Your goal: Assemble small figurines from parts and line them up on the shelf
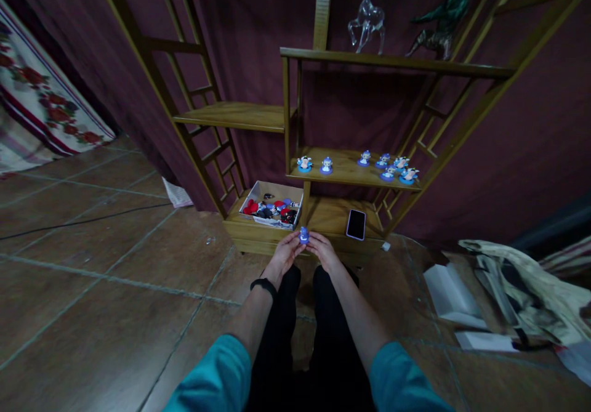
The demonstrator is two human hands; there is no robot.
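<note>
Between my two hands, just in front of the shelf's low base, is a small purple figurine [303,235]. My left hand [287,249] grips it from the left, and my right hand [322,247] from the right, fingers pinched at its sides. Just beyond my left hand, a white box [301,200] holds a jumble of small red, black, white and purple figurines. Several similar purple and blue figurines [326,165] stand upright on the middle shelf [344,164] above, most of them grouped at its right end.
A phone [356,225] lies on the low shelf right of the box. The upper shelf [397,61] carries a clear glass deer [368,21] and a dark green-brown statue [441,27]. Cloth bags [530,289] and a white box [452,292] lie on the floor at right; a cable [83,222] runs at left.
</note>
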